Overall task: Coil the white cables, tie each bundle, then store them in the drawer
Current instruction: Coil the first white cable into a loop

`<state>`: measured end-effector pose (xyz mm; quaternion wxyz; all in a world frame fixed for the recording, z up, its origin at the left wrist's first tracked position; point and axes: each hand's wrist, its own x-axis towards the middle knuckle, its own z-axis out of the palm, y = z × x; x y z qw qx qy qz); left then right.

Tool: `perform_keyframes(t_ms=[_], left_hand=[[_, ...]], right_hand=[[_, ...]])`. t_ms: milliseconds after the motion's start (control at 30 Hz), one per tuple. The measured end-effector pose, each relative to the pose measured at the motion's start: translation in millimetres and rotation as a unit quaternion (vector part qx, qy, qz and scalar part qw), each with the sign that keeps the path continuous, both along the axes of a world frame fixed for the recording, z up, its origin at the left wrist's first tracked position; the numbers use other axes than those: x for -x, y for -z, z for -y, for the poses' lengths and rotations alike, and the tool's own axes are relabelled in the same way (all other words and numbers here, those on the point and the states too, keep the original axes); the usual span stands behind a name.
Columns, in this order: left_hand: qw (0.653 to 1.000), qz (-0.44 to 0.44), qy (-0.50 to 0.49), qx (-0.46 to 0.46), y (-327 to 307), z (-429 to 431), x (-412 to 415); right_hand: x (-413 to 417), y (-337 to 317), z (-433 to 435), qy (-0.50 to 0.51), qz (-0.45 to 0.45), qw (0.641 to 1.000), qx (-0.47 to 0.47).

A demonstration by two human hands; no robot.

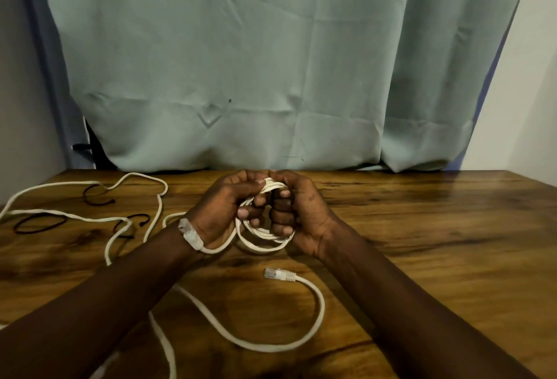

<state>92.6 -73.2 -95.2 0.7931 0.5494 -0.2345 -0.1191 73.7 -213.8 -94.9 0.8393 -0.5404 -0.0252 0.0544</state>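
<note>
Evidently left hand and right hand both curled round the white Ethernet cable coil — probably so its loops would not spring apart; black ties lay left of the coil, within reach, a loose RJ45 plug just nearside of it.

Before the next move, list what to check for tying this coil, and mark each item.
1. Grip on the coil: ok, the left hand and right hand both grip it.
2. Black ties within reach: ok, they lie on the table left of the hands.
3. A hand free to take a tie: not ok, both are occupied.
4. Ends tucked in: not ok, one plug sticks out at the left wrist.
5. Loose cable on the table, part of this coil: cannot tell.
6. Drawer ready: cannot tell, none in view.
</note>
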Motion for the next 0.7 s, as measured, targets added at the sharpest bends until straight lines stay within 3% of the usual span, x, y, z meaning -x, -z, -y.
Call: perform_keyframes(t_ms=[133, 400, 467, 533, 600, 633, 700], left_hand=[[0.999, 0.032, -0.029, -0.013, 5, -3, 4], [0.972, 0.167, -0.127, -0.108, 10, -16, 13], [0.943, 0.255, -0.135, -0.165, 12, -14, 17], [0.886, 0.356, -0.138, -0.261, 15, -14, 22], [0.848, 0.387, -0.146, -0.331, 18, -13, 24], [0.856, 0.367, -0.142, -0.336, 20, -11, 25], [0.938, 0.217, -0.103, -0.248, 19, -6, 29]], right_hand=[[5, -5, -2, 0.038, 0.015, 0.999, -0.011], [-19, 3, 22, 0.167, -0.001, 0.971, -0.17], [-21, 6, 29, 0.174, -0.01, 0.966, -0.191], [-25, 10, 37, 0.189, -0.01, 0.97, -0.155], [-24, 7, 42, 0.2, -0.007, 0.966, -0.163], [-22, 4, 45, 0.195, -0.005, 0.962, -0.191], [-18, -3, 47, 0.14, 0.0, 0.965, -0.223]])
